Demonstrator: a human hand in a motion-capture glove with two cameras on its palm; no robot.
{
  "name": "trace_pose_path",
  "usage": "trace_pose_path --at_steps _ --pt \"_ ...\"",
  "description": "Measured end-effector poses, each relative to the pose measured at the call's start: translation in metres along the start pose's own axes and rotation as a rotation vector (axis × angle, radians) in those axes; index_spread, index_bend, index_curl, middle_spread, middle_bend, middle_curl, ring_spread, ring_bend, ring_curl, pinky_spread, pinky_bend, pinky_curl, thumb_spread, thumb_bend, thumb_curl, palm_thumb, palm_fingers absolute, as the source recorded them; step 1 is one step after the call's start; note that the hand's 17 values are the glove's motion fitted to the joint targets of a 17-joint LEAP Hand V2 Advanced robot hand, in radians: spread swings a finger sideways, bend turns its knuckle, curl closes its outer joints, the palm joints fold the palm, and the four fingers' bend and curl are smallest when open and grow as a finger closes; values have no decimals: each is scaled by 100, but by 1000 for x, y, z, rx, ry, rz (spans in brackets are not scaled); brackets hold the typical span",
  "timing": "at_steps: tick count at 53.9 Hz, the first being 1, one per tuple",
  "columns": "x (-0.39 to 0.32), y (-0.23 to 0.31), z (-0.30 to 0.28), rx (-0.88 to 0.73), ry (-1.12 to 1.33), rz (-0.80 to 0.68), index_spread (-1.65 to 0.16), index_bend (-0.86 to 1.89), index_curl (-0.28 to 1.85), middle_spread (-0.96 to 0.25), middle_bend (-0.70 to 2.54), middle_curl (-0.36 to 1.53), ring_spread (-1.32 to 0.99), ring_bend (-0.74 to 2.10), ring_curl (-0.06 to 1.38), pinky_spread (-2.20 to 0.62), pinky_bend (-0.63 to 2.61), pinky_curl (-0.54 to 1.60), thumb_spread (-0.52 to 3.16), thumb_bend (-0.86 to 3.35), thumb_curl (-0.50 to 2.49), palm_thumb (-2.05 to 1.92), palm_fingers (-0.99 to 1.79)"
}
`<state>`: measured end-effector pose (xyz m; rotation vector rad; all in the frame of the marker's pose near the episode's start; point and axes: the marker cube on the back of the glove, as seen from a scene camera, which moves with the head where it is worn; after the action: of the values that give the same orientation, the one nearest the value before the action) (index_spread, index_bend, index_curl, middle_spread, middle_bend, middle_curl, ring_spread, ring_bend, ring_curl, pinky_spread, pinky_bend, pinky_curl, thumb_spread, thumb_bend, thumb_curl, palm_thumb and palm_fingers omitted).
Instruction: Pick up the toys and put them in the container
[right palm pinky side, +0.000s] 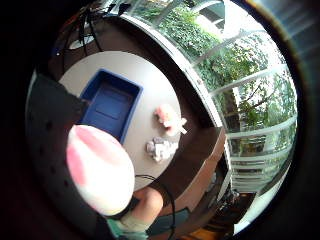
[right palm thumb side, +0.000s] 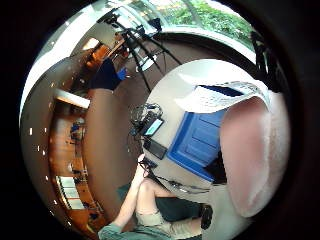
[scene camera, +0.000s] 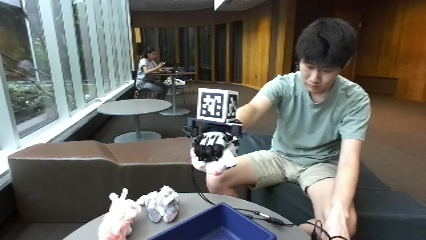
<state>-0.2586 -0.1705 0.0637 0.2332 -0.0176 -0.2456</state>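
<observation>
Here, gloved right hand (scene camera: 213, 146) raised above the table (scene camera: 180, 210), fingers curled round a pink-white plush toy (scene camera: 216, 165), blue container (scene camera: 216, 226) below, 2 plush toys (scene camera: 143, 210) left of it.

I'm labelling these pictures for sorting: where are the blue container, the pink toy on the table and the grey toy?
blue container (right palm pinky side: 111, 106), little finger side palm view, on its inner floor.
pink toy (scene camera: 118, 219), outside view, on its body.
grey toy (scene camera: 161, 204), outside view, on its body.
</observation>
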Motion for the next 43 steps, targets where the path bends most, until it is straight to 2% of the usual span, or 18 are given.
trace_pose_path --at_steps 12,24,30,31,32,35,36,37,38,39,40,42,43 --pt "-38 -40 24 -39 36 -17 -52 105 138 -37 143 117 -42 166 85 -36 122 69 26 16 126 71 47" --pt "-35 -78 40 -69 30 27 -51 100 141 -35 139 116 -40 165 83 -35 123 69 27 13 129 70 42" --pt "-31 -86 52 -139 20 47 -50 96 141 -34 136 114 -40 164 82 -35 123 69 28 11 130 69 40" --pt "-31 -86 54 -154 21 52 -50 91 141 -37 120 112 -40 162 81 -35 129 70 33 14 130 73 16" --pt "-30 -87 56 -168 22 56 -50 94 141 -35 132 114 -39 163 83 -35 127 71 31 10 130 69 35" --pt "-27 -86 61 -210 26 70 -49 88 140 -35 128 112 -39 160 80 -34 128 69 33 8 129 68 31" --pt "-26 -86 63 -232 26 74 -49 78 137 -35 120 109 -39 158 78 -33 128 68 37 5 127 66 17" --pt "-25 -85 64 -258 27 77 -48 76 136 -35 119 109 -38 159 79 -33 128 69 38 5 126 65 16" --pt "-24 -83 66 -286 26 78 -48 71 133 -35 86 101 -38 162 79 -33 137 71 46 7 126 67 -10" --pt "-23 -82 67 -314 24 78 -47 69 132 -35 80 100 -38 163 80 -32 139 71 49 6 125 66 -9" --pt "-22 -81 68 -338 23 77 -46 51 126 -35 100 101 -37 151 75 -28 126 65 59 -2 121 52 -17" --pt "-21 -79 68 -378 18 74 -44 39 120 -35 93 97 -36 141 73 -23 125 65 69 -3 116 47 -27" --pt "-19 -78 68 -397 14 72 -42 28 115 -32 82 93 -34 131 70 -20 129 65 74 -7 112 41 -43"
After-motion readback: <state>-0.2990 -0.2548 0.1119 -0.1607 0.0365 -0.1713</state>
